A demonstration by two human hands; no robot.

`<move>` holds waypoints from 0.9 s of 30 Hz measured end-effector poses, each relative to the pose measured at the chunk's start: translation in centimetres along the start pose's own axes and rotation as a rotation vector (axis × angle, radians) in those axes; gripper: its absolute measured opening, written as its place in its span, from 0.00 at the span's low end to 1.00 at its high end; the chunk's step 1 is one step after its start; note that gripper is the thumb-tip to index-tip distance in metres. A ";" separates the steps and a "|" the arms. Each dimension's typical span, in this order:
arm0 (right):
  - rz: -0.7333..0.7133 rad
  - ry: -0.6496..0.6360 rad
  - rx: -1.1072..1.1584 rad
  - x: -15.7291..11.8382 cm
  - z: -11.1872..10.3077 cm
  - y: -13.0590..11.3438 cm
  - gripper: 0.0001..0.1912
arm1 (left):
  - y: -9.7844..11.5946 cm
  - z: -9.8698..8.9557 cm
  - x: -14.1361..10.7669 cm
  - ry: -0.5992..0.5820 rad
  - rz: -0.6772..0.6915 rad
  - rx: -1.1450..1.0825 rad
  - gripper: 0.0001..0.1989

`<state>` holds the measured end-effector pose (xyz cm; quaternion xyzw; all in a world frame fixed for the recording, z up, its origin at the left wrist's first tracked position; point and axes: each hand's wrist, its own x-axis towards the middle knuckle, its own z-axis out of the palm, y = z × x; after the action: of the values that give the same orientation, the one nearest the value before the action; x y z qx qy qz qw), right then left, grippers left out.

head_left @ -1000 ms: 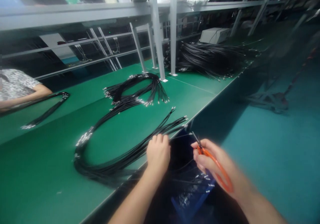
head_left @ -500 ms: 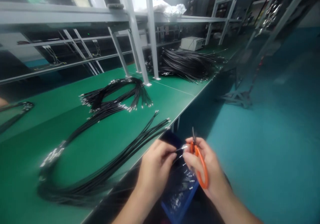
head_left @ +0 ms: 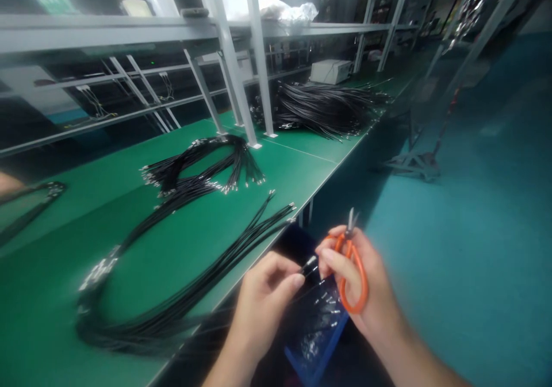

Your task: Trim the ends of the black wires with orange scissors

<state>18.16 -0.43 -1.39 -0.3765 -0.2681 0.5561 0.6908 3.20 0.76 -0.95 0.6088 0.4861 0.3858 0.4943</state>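
My left hand [head_left: 269, 295] pinches a black cable near its end, where a shiny metallic connector [head_left: 311, 260] sticks out past the fingertips. In my right hand [head_left: 366, 272] is a pair of orange-handled scissors [head_left: 361, 295], blades pointing up and slightly parted. The right fingertips are close to the connector; whether they touch it is hard to tell. Below both hands is a blue bin [head_left: 317, 370] with several cable ends and clear plastic in it. A long bundle of black cables [head_left: 207, 278] curves over the green table [head_left: 43, 306] on the left.
Another looped cable bundle [head_left: 233, 151] lies by the grey shelf posts, with a large cable pile [head_left: 323, 108] and a pale box [head_left: 331, 72] behind. At far left another person's hand [head_left: 9, 184] is near a cable loop [head_left: 32, 209]. The table edge runs diagonally beside my hands.
My right hand has moved slightly right, away from the connector, and the scissors have turned so their blades show parted. My left hand still pinches the cable, a little lower.
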 end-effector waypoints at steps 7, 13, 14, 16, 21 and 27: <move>0.074 -0.007 0.041 -0.9 1.0 1.4 0.17 | -0.3 0.1 0.2 -0.025 -0.057 -0.164 0.10; 0.077 0.009 0.056 -0.6 1.5 1.5 0.16 | -0.3 0.2 0.0 0.019 -0.017 -0.109 0.09; 0.081 0.013 0.051 -0.6 1.5 1.5 0.16 | -0.3 0.2 0.0 0.025 -0.008 -0.090 0.09; 0.090 0.021 0.037 -0.6 1.6 1.4 0.17 | -0.3 0.2 -0.1 0.041 0.009 -0.051 0.09; 0.106 0.046 0.036 -0.5 1.8 1.3 0.16 | 0.0 0.3 -0.3 0.091 0.045 0.055 0.08; 0.276 0.015 0.189 -0.5 1.9 1.7 0.13 | -0.4 0.3 -0.5 0.033 0.049 -0.068 0.08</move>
<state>15.61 -0.29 -1.68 -0.3471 -0.1553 0.6656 0.6422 3.27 0.26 -1.44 0.5970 0.4657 0.4238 0.4970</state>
